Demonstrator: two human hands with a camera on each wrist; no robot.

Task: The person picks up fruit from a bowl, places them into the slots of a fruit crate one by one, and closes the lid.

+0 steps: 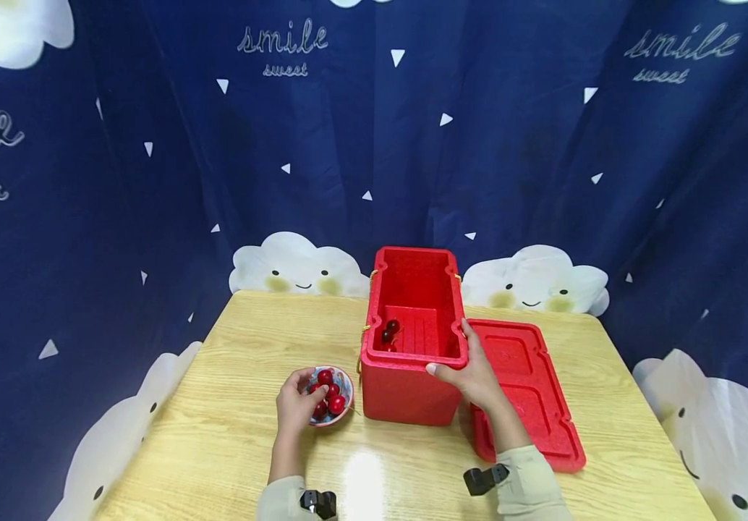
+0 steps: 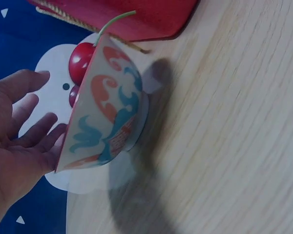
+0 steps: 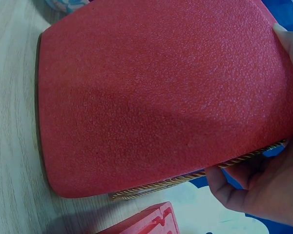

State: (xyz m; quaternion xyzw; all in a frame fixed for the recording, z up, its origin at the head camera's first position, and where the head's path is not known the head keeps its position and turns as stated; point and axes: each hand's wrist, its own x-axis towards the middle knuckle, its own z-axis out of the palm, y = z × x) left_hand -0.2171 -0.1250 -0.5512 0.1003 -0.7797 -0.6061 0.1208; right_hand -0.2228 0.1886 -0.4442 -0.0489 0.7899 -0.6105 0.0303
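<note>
A small patterned bowl (image 2: 118,105) with several red cherries (image 1: 336,404) stands on the table, left of a deep red box (image 1: 408,394). My left hand (image 1: 294,403) is over the bowl's left side, its fingers apart and loosely bent at the rim. In the left wrist view nothing is held between thumb and fingers, and one cherry (image 2: 81,63) with a green stem shows above the rim. My right hand (image 1: 480,373) grips the box's near right corner, thumb at the front rim and fingers along the side. Inside the box, dark cherries (image 1: 392,327) lie at the left.
To the right of the box, a red lid (image 1: 533,394) lies on the wooden table (image 1: 218,434). Gold cord (image 3: 161,184) runs along the box's side. A dark blue curtain (image 1: 322,145) with clouds hangs behind and around the table.
</note>
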